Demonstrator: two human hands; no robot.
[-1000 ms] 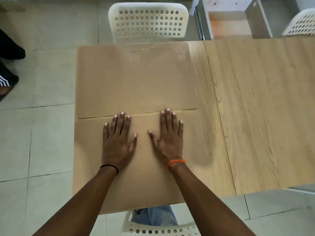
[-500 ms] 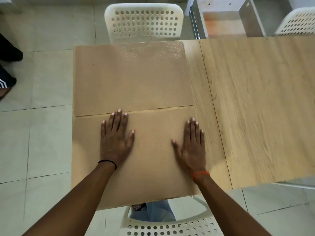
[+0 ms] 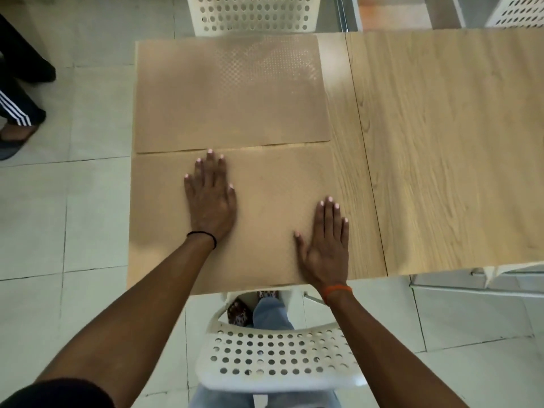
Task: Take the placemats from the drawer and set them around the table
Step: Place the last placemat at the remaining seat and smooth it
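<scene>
Two tan placemats lie edge to edge on the left end of a light wooden table (image 3: pixel 441 142). The far placemat (image 3: pixel 229 92) reaches the table's back edge. The near placemat (image 3: pixel 265 184) reaches the front edge. My left hand (image 3: pixel 210 198) lies flat on the near placemat, fingers straight, fingertips close to the seam between the mats. My right hand (image 3: pixel 325 242) presses flat on the same mat at its near right corner, fingers straight, little finger at the mat's right edge.
A white perforated chair (image 3: pixel 273 357) stands below me at the table's front edge, another chair (image 3: pixel 253 13) at the far side, a third chair (image 3: pixel 521 10) at top right. A person's legs (image 3: pixel 17 92) stand on the tiled floor at left.
My right hand has slid right and back toward me along the near placemat, from beside the left hand to the near right corner. My left hand stayed almost in place.
</scene>
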